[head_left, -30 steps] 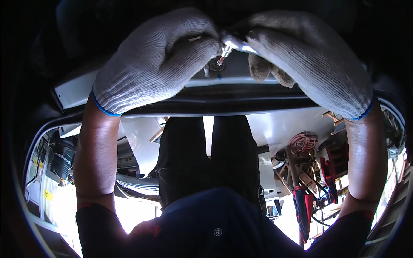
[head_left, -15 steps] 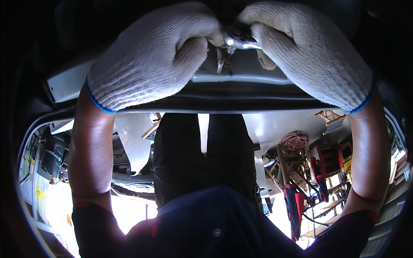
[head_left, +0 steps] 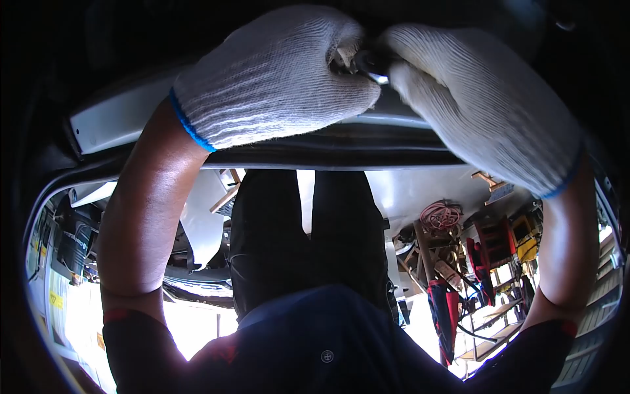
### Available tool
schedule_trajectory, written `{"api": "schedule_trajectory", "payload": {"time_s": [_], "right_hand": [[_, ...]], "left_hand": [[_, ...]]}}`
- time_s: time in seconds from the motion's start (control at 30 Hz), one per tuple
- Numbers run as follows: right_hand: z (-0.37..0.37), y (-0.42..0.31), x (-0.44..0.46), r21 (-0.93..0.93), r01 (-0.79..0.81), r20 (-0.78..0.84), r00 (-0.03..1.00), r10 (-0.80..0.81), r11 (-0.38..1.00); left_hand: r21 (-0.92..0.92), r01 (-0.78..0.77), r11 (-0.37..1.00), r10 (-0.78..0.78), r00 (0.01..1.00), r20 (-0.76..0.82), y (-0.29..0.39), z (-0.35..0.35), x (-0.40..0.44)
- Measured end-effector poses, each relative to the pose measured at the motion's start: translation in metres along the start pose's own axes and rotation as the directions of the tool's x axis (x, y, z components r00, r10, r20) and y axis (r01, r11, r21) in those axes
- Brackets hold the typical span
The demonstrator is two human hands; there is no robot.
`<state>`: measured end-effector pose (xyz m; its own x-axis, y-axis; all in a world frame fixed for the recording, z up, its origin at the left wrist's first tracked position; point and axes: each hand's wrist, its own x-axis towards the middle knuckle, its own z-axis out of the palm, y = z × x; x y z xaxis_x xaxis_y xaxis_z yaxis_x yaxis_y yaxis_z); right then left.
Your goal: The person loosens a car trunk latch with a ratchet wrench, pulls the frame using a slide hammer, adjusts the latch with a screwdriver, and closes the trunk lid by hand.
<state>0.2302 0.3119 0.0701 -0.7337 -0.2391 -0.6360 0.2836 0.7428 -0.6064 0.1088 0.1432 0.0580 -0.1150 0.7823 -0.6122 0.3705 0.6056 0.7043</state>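
Observation:
My left hand (head_left: 282, 79), in a white knit glove with a blue hem, is closed at the head of a ratchet wrench (head_left: 373, 63), its thumb stretched along the near side. The ratchet's handle runs into my right hand (head_left: 489, 105), gloved the same way and closed around it. Only the dark round head and a bright sliver of metal show between the gloves. What the head sits on is hidden behind my left glove.
Below the hands runs a dark rubber seal (head_left: 315, 156) along the opening's edge. A pale metal panel (head_left: 111, 121) lies at left. Beyond my legs (head_left: 305, 223) are a coiled red hose (head_left: 441, 215) and a cluttered rack (head_left: 492, 295).
My left hand has shifted right and turned, now covering the ratchet's head and the small metal parts below it. My right hand has moved slightly down and right.

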Motion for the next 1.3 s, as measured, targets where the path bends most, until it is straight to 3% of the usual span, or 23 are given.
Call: {"api": "schedule_trajectory", "payload": {"time_s": [0.03,0.1,0.17,0.3,0.33,0.4,0.47,0.5,0.57,0.6,0.67,0.7,0.77,0.83,0.9,0.97,1.0,1.1,1.17,1.23,1.3], "right_hand": [[-0.013,-0.017,-0.004,0.118,-0.158,0.164,0.977,0.138,0.980],[-0.018,-0.026,-0.010,0.128,-0.296,0.268,0.929,0.254,0.947],[-0.016,-0.029,-0.019,0.183,-0.342,0.228,0.927,0.299,0.922],[-0.008,-0.014,-0.016,0.130,-0.184,0.075,0.982,0.175,0.974],[-0.010,-0.012,-0.016,0.055,-0.128,0.087,0.989,0.123,0.990],[-0.022,-0.014,-0.014,-0.092,-0.009,0.125,0.992,0.021,0.996],[-0.044,-0.026,0.000,-0.162,-0.085,0.275,0.953,0.128,0.983],[-0.059,-0.047,0.021,-0.177,-0.221,0.395,0.877,0.275,0.959],[-0.067,-0.045,0.026,-0.117,-0.232,0.481,0.837,0.259,0.966],[-0.067,-0.027,0.013,-0.032,-0.103,0.443,0.890,0.106,0.994],[-0.055,-0.042,0.023,-0.126,-0.114,0.440,0.884,0.158,0.985],[-0.047,-0.058,0.037,-0.297,-0.245,0.456,0.813,0.362,0.923],[-0.046,-0.068,0.044,-0.351,-0.329,0.467,0.750,0.468,0.877],[-0.055,-0.049,0.030,-0.151,-0.238,0.466,0.839,0.282,0.959],[-0.048,-0.031,0.006,-0.054,-0.056,0.343,0.936,0.071,0.997],[-0.046,-0.043,0.013,-0.046,-0.059,0.322,0.944,0.071,0.997],[-0.053,-0.050,0.026,-0.057,-0.175,0.391,0.902,0.183,0.983],[-0.033,-0.038,0.004,0.015,-0.001,0.161,0.987,-0.001,1.000],[-0.045,-0.042,0.014,0.071,-0.126,0.295,0.950,0.100,0.989],[-0.058,-0.067,0.035,-0.080,-0.308,0.453,0.836,0.310,0.948],[-0.048,-0.066,0.036,-0.129,-0.304,0.403,0.854,0.330,0.944]], "left_hand": [[0.006,0.040,0.999,-0.041,0.999,0.030,0.004,-0.002,0.002],[0.010,0.085,0.996,-0.086,0.993,0.087,0.010,-0.004,0.006],[-0.021,0.032,0.999,-0.030,0.996,0.083,0.013,-0.005,0.001],[-0.140,0.022,0.990,-0.010,0.996,0.085,-0.006,0.015,0.001],[-0.196,0.034,0.980,-0.013,0.994,0.104,-0.025,0.030,0.007],[-0.158,-0.087,0.984,0.102,0.991,0.092,-0.032,0.028,0.000],[-0.028,-0.195,0.980,0.195,0.981,0.010,-0.037,0.030,-0.007],[0.085,-0.233,0.969,0.238,0.969,-0.062,-0.039,0.034,-0.012],[0.309,-0.274,0.911,0.341,0.921,-0.186,-0.043,0.041,-0.021],[0.240,-0.243,0.940,0.282,0.948,-0.145,-0.047,0.040,-0.021],[0.241,-0.199,0.950,0.238,0.960,-0.145,-0.044,0.042,-0.019],[0.239,-0.173,0.955,0.211,0.967,-0.145,-0.042,0.043,-0.019],[0.363,-0.232,0.902,0.290,0.950,-0.113,-0.041,0.042,-0.018],[0.405,-0.246,0.881,0.316,0.942,-0.116,-0.042,0.043,-0.018],[0.373,-0.216,0.902,0.293,0.942,-0.163,-0.043,0.047,-0.019],[0.341,-0.204,0.918,0.274,0.947,-0.170,-0.043,0.048,-0.019],[0.327,-0.197,0.924,0.263,0.949,-0.173,-0.043,0.047,-0.019],[0.313,-0.252,0.916,0.314,0.936,-0.163,-0.050,0.046,-0.018],[0.334,-0.274,0.902,0.341,0.926,-0.161,-0.054,0.046,-0.018],[0.343,-0.280,0.897,0.344,0.929,-0.140,-0.055,0.045,-0.018],[0.341,-0.272,0.900,0.322,0.942,-0.098,-0.054,0.042,-0.018]]}}
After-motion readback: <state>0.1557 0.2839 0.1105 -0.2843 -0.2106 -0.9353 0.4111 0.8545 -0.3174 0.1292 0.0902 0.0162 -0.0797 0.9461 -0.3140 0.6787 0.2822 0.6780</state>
